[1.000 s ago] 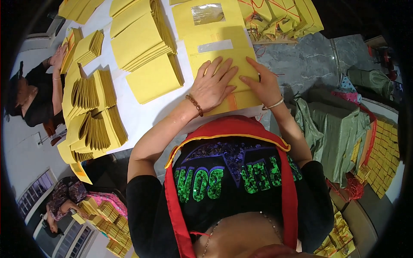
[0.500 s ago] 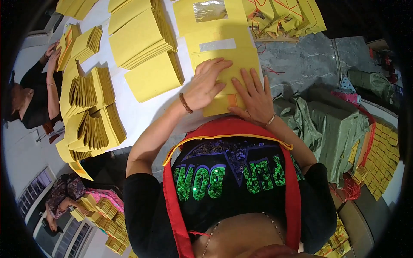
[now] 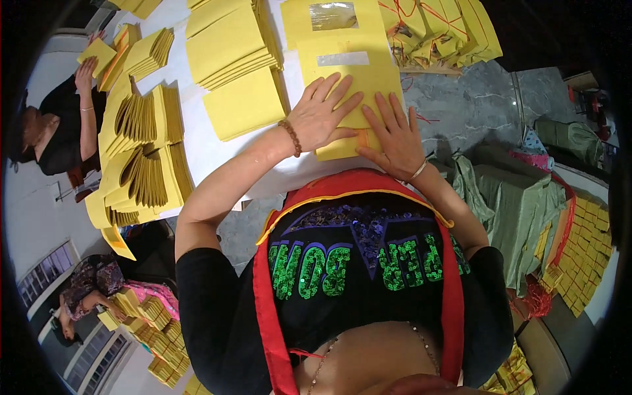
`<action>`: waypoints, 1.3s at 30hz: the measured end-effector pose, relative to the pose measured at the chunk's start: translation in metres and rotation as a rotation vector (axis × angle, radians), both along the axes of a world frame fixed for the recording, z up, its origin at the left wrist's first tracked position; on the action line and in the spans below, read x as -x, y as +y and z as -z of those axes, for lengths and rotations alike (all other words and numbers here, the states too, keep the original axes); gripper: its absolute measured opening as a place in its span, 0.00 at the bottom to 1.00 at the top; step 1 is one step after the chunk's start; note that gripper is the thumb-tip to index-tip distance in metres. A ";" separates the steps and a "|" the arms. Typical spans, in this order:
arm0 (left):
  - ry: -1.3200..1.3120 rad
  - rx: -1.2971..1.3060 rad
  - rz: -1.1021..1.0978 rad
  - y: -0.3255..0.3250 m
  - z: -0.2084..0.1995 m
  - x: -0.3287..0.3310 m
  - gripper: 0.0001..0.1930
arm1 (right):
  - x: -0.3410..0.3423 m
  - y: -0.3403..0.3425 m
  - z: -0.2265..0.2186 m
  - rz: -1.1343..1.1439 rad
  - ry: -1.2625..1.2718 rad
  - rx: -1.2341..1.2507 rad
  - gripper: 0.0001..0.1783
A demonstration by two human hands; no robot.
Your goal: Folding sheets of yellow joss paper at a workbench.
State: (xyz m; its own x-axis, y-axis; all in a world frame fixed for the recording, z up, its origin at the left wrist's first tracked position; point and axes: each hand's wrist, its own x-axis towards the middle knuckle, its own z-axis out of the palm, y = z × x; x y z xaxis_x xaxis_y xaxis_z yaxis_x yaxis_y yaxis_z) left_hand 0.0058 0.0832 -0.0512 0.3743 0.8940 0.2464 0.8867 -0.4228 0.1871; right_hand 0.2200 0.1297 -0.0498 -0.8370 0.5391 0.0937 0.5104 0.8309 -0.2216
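Observation:
Long yellow paper (image 3: 359, 76) lies on the table in front of me, with a silver foil patch (image 3: 334, 16) at its far part and a paler silver strip (image 3: 342, 58) nearer. My left hand (image 3: 322, 113) rests flat on the near part, fingers spread. Beside it on the right, my right hand (image 3: 395, 135) also lies flat, fingers apart, over the paper's right edge. Between the two hands a small orange patch (image 3: 363, 138) shows. Neither hand grips anything. Left of my left hand is a stack of folded yellow paper (image 3: 243, 104).
More yellow stacks (image 3: 227, 56) and fanned bundles (image 3: 141, 174) cover the white table (image 3: 201, 141). A co-worker (image 3: 69, 128) handles yellow paper at the left; another person (image 3: 95, 296) is lower left. Red-tied yellow bundles (image 3: 434, 29) stand far right. Green wrapped packages (image 3: 507, 204) stand right.
My left hand has opened from a half-curled shape and now lies flat with fingers spread. The right hand stays on the paper. The co-worker at the left has lifted a yellow piece.

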 end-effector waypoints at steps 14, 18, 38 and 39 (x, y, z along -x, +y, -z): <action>-0.105 -0.340 -0.186 -0.015 -0.036 0.007 0.25 | -0.023 0.026 -0.002 0.199 0.805 0.699 0.25; 0.055 -0.436 -0.413 -0.071 -0.027 0.071 0.27 | -0.025 0.028 0.000 0.301 0.770 0.638 0.23; 0.282 0.022 -0.505 -0.091 0.058 0.118 0.32 | -0.006 0.024 0.010 0.186 0.549 0.436 0.15; 0.254 0.085 -0.500 -0.092 0.060 0.119 0.34 | -0.005 0.024 0.011 0.172 0.538 0.422 0.15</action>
State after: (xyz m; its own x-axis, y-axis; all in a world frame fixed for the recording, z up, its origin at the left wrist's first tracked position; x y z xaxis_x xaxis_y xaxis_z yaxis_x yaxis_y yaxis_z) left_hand -0.1130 -0.0089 -0.1116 -0.0615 0.9905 0.1232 0.9968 0.0673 -0.0435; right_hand 0.2254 0.1537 -0.0608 -0.6329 0.7408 0.2249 0.3557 0.5363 -0.7655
